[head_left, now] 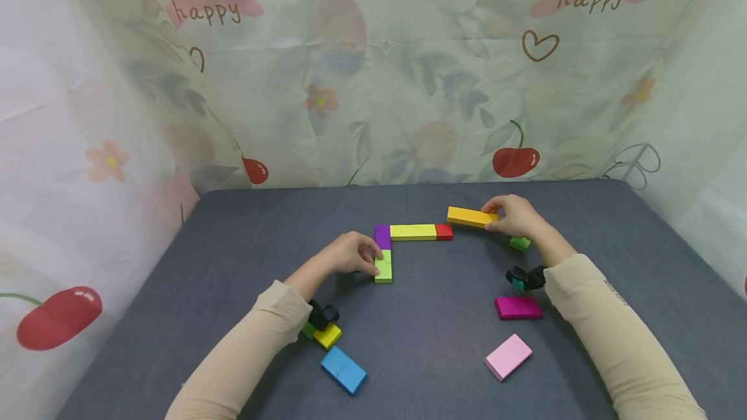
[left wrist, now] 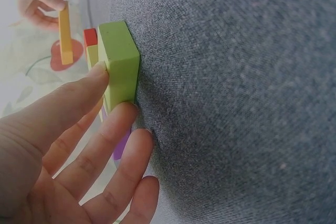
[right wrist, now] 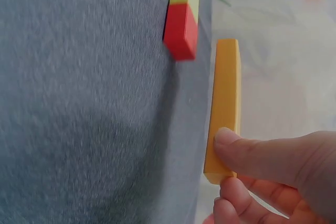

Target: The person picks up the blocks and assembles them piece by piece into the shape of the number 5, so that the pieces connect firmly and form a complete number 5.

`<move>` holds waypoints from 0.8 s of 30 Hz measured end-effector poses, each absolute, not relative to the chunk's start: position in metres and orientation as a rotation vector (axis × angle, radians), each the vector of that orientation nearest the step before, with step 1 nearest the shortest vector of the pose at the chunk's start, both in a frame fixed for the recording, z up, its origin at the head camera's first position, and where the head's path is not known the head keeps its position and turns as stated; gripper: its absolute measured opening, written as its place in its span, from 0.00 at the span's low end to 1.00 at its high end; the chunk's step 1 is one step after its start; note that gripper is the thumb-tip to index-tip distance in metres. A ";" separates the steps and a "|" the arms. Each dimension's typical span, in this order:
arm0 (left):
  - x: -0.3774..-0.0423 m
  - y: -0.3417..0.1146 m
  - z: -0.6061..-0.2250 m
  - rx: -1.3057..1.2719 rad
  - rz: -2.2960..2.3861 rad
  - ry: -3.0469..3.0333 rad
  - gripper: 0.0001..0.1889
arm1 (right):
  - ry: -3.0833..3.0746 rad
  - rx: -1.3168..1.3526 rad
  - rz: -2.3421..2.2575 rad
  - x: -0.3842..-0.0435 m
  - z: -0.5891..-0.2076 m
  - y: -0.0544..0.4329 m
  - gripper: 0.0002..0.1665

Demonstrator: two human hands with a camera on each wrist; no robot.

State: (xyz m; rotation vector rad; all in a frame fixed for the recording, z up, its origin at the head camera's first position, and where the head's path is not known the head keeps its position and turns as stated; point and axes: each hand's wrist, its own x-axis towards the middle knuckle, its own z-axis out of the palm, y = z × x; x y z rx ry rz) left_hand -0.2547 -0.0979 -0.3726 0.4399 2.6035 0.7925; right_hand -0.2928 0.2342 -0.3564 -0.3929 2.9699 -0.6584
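Observation:
My right hand pinches an orange block near its right end, thumb on one side and fingers on the other. In the right wrist view the orange block is held off the table, beyond the end of a red block. My left hand holds a light green block between thumb and fingers as it lies on the table. That block meets a purple block; from the purple one a yellow block runs right to the red block, forming a corner.
A green block lies beneath the right hand. Nearer me are a magenta block and a pink block on the right. On the left lie a blue block, a small yellow block and a partly hidden green block.

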 end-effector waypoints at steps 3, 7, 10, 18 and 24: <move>-0.255 -0.098 -0.373 0.443 0.793 2.604 0.13 | 2.956 -0.425 -0.681 -0.288 -0.354 0.228 0.20; -0.255 -0.098 -0.373 0.445 0.789 2.600 0.13 | 2.933 -0.495 -0.696 -0.282 -0.353 0.219 0.19; -0.255 -0.098 -0.373 0.446 0.789 2.600 0.13 | 2.909 -0.547 -0.698 -0.277 -0.354 0.212 0.19; -0.255 -0.098 -0.372 0.438 0.790 2.601 0.13 | 2.851 -0.642 -0.715 -0.269 -0.355 0.200 0.18; -0.255 -0.097 -0.373 0.422 0.776 2.606 0.13 | 2.818 -0.715 -0.729 -0.264 -0.356 0.191 0.19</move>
